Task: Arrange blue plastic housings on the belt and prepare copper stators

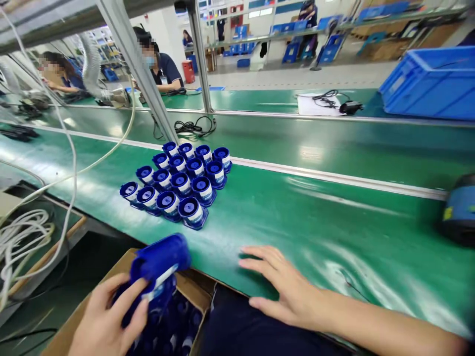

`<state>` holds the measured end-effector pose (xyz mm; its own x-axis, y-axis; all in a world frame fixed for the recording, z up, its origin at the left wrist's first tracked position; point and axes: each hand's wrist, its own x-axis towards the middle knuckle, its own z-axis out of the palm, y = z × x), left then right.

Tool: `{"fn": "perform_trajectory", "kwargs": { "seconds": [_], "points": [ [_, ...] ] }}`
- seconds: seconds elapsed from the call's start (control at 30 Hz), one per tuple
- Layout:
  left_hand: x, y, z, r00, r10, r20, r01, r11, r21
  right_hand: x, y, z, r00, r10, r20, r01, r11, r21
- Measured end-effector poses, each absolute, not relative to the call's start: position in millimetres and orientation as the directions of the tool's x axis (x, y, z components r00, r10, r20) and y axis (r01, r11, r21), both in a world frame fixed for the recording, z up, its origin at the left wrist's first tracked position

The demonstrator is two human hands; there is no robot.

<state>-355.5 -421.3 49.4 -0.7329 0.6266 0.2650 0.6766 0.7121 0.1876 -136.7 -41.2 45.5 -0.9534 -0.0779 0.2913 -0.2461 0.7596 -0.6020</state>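
My left hand (115,311) grips a blue plastic part (163,259) with a white label, tilted over an open cardboard box (200,291) at the table's front edge. More blue parts (180,321) lie inside that box, partly hidden by the hand. Farther up, several similar blue cup-shaped parts (191,210) stand in close rows on the green table (267,212), each with a round open top, a white label and a flat base. My right hand (282,287) hovers by the table's front edge with its fingers spread, holding nothing.
A metal post (143,69) rises behind the rows, with a coiled black cable (195,127) at its foot. White cables (72,163) hang at the left. A blue crate (426,86) and a dark cylindrical object (460,210) are at the right. Two people sit across the bench.
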Motion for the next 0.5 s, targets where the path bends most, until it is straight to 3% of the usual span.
{"fn": "perform_trajectory", "kwargs": {
  "seconds": [0.1,0.23,0.37,0.5],
  "points": [
    [-342.1,-296.9,83.2,-0.369,0.825,0.427,0.929,0.339,0.148,-150.3,-21.6,56.8,-0.917,-0.010,0.399,-0.272,0.747,-0.607],
    [-331.0,-188.1,88.8,-0.090,0.889,0.448,0.989,0.025,0.148,-166.0,13.1,49.2,-0.931,0.115,0.345,-0.149,0.743,-0.652],
    [-343.3,-170.6,84.5,-0.043,0.948,0.317,0.950,-0.060,0.308,-176.9,45.7,28.7,-0.944,0.260,0.205,-0.031,0.546,-0.837],
    [-364.7,-181.6,94.7,0.031,0.996,0.085,0.936,-0.059,0.347,-187.8,69.2,24.2,-0.961,0.146,0.237,-0.135,0.501,-0.855]
  ]
}}
